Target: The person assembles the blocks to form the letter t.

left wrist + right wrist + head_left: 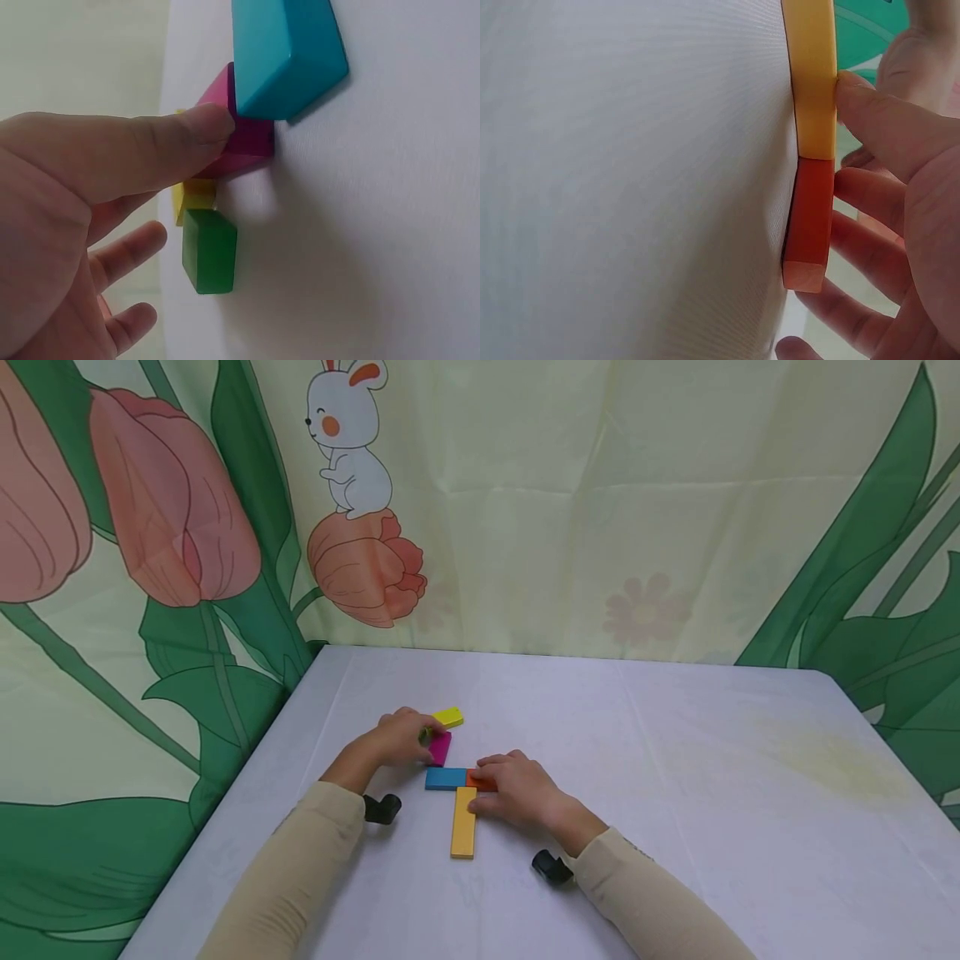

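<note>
My left hand [403, 737] pinches a magenta block [440, 748] between thumb and fingers; in the left wrist view the thumb [202, 124] lies across its side. Just below it is a blue block [446, 778], lined up end to end with a red-orange block [480, 782]. A long yellow-orange block [463, 822] runs down from where those two meet. My right hand [517, 789] rests with its fingers on the red-orange block and its thumb against the yellow-orange one. Close by the left hand are a yellow block [448, 717] and a green block [210, 251], mostly hidden by the fingers in the head view.
A white cloth covers the table [712, 793]. Behind it hangs a curtain [525, 527] printed with tulips and a rabbit. Black wrist cameras hang beside the left wrist [382, 809] and the right wrist [552, 867], low over the cloth.
</note>
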### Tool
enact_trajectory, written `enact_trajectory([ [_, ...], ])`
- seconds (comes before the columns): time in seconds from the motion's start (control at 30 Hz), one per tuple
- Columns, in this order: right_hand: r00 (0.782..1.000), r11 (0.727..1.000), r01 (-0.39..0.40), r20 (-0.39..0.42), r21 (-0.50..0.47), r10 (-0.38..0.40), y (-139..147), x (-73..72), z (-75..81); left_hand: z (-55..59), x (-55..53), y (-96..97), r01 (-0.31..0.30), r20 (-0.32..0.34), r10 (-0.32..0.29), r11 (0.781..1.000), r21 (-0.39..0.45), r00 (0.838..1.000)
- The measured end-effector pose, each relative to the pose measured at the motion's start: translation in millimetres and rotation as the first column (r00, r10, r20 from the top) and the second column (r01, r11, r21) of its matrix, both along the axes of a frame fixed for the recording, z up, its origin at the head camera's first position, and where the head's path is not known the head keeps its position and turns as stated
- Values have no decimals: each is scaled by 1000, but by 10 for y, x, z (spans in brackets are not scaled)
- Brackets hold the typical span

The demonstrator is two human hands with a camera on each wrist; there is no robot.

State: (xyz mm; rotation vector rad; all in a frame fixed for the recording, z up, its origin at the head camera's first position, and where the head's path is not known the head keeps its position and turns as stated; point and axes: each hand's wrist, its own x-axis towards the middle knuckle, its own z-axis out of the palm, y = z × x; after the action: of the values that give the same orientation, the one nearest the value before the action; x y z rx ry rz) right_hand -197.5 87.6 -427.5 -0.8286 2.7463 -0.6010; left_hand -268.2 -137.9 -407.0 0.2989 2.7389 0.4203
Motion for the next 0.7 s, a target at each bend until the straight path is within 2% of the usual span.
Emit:
enact_trajectory([
  [0.43, 1000, 1000, 5, 11, -15, -5, -1, 9, 3, 51, 27, -103, -16, 11, 16, 1000, -20, 1000],
  [0.7, 1000, 1000, 4, 10, -12, -4, -1, 16, 8, 27, 38, -181, -10, 4, 10, 1000, -13, 1000],
])
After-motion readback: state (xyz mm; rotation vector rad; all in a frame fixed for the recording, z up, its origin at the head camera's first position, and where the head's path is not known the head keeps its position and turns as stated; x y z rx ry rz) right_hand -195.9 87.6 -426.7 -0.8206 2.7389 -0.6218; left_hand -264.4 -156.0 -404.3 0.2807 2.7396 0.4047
